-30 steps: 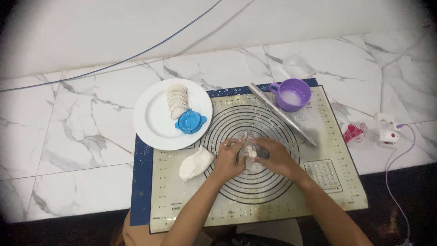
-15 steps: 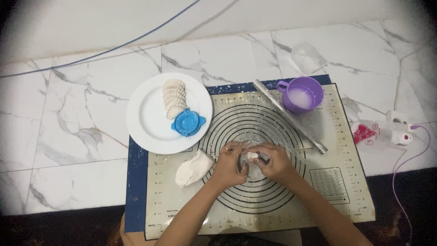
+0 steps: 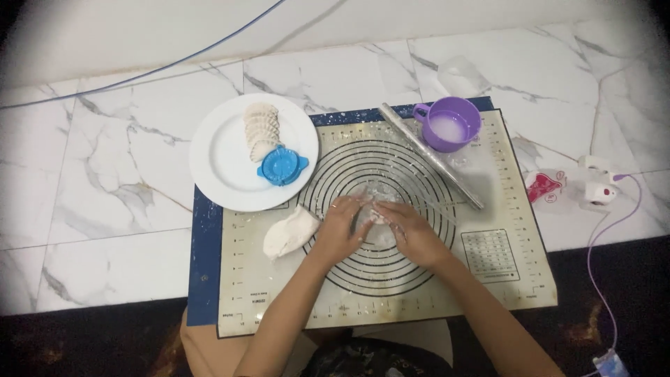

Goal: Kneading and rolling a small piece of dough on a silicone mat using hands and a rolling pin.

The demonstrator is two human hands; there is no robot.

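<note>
Both hands lowered to mat; fingers (image 3: 363, 202) pinch dough piece (image 3: 379, 213), orientation unclear.

Both arms reach up from the near edge toward the middle. The left hand (image 3: 340, 227) and the right hand (image 3: 407, 230) sit close together, fingertips almost meeting. Both hands are palm down with bent fingers. The forearms are bare and spread apart near the body.
</note>
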